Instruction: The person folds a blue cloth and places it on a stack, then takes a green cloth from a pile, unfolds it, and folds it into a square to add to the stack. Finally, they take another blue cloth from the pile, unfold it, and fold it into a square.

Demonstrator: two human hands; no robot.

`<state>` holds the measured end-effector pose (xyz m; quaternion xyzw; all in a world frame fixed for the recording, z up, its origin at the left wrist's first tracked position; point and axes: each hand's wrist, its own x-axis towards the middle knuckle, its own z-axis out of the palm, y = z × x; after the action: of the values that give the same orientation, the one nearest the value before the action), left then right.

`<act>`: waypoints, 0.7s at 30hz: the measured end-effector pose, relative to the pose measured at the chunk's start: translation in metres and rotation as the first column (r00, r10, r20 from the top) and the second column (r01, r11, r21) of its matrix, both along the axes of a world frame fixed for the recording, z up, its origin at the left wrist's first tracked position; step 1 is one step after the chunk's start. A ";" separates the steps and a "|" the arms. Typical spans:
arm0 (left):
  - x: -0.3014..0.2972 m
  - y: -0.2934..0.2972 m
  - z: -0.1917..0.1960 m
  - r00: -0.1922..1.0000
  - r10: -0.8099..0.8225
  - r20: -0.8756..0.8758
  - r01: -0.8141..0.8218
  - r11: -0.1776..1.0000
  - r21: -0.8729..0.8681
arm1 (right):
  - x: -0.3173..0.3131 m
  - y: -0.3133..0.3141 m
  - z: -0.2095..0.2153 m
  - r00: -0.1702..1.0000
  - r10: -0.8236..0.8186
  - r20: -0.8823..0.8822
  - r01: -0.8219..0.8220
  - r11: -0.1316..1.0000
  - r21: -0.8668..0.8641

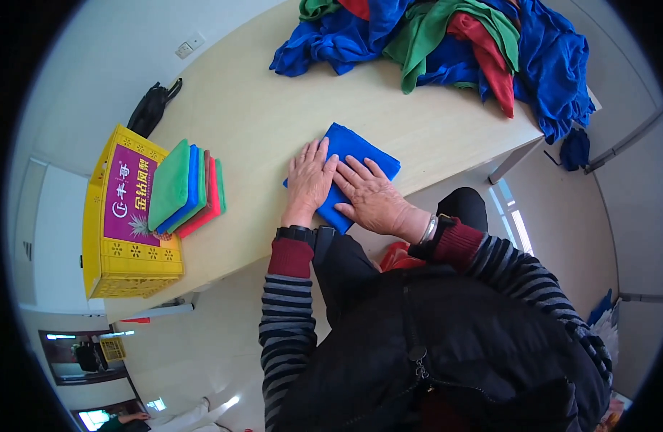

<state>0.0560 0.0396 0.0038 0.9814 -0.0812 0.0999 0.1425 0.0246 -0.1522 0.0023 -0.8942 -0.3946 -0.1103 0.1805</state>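
A folded blue cloth (367,150) lies flat at the table's near edge. Both palms rest on it, side by side. My left hand (311,178) presses down on its left part with the fingers stretched out. Over the middle and right part my right hand (378,198) is spread, its fingertips close to the left hand. Neither hand grips anything. To the left stand several folded cloths (171,189) in green, blue, brown and red, stacked on edge against a crate.
The yellow plastic crate (137,281) with a purple panel sits at the table's left end. Behind it lies a black bag (150,111). A large heap of loose blue, green and red cloths (446,47) covers the far right of the table (252,101). Another person (140,423) shows at lower left.
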 end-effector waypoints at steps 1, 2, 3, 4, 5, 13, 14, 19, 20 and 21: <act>-0.003 0.002 0.002 0.998 0.058 -0.012 -0.058 0.998 0.027 | 0.001 -0.005 -0.002 1.000 -0.013 -0.003 0.013 1.000 0.013; -0.008 0.004 0.004 0.993 0.116 -0.021 -0.115 0.992 0.054 | 0.002 -0.010 -0.004 1.000 -0.025 -0.006 0.025 0.999 0.025; -0.013 0.003 0.005 0.994 0.110 -0.014 -0.109 0.993 0.055 | 0.005 -0.014 0.000 0.999 -0.042 -0.010 0.042 0.998 0.036; -0.023 0.003 0.006 0.990 0.135 0.041 -0.138 0.985 0.103 | 0.009 -0.018 0.004 0.999 -0.048 -0.003 0.048 0.998 0.038; -0.035 0.004 0.006 0.982 0.162 0.094 -0.175 0.973 0.148 | 0.012 -0.021 0.018 0.994 -0.101 -0.053 0.097 0.993 -0.067; -0.071 -0.027 -0.003 0.982 0.155 0.109 -0.167 0.980 0.105 | 0.046 0.013 0.019 0.992 0.114 -0.044 -0.114 0.993 0.018; -0.071 -0.028 -0.004 0.981 0.163 0.107 -0.176 0.976 0.128 | 0.047 0.018 0.014 0.988 0.134 -0.080 -0.136 0.991 -0.019; -0.070 -0.022 -0.008 0.985 0.162 0.065 -0.169 0.976 0.138 | 0.069 0.017 -0.007 0.991 0.129 0.024 -0.127 0.989 -0.071; -0.071 -0.022 -0.008 0.983 0.169 0.067 -0.176 0.975 0.138 | 0.072 0.018 -0.007 0.991 0.131 0.017 -0.129 0.989 -0.070; -0.072 -0.021 -0.008 0.982 0.175 0.069 -0.183 0.973 0.138 | 0.074 0.018 -0.006 0.994 0.109 0.006 -0.108 0.991 -0.077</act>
<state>-0.0165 0.0181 -0.0043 0.9892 -0.0034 0.1338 0.0597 0.0989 -0.1344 -0.0040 -0.8772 -0.4474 -0.0897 0.1496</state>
